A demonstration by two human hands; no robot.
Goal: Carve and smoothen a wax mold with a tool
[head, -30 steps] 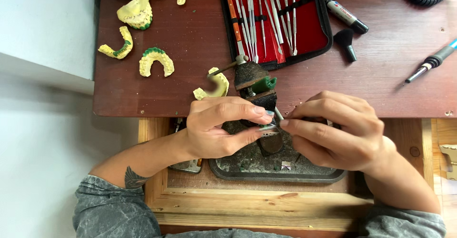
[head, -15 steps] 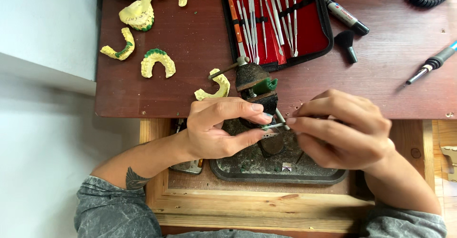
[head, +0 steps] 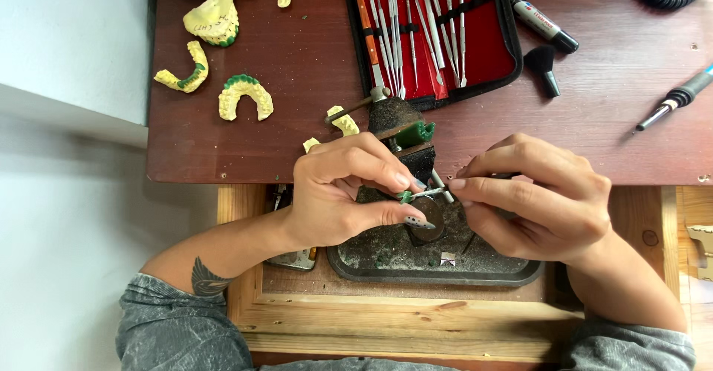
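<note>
Risk noted: left hand [head: 338,193] pinches a small green-and-metal dental piece [head: 416,193] at its fingertips; right hand [head: 535,196], closed around a thin tool, works its end. Slippage could drop it into the dark tray [head: 438,271] below.

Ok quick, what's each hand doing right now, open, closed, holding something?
Left hand: closed, pinching a small metal piece with green wax.
Right hand: closed, fingertips on the same piece's other end; what else it holds cannot be told.

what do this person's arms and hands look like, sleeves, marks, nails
Both hands are bare, no gloves or rings visible. Grey mottled sleeves are pushed up above the forearms. The left forearm bears a dark wing-shaped tattoo. The left hand has a thumbnail painted dark with pale dots.
</note>
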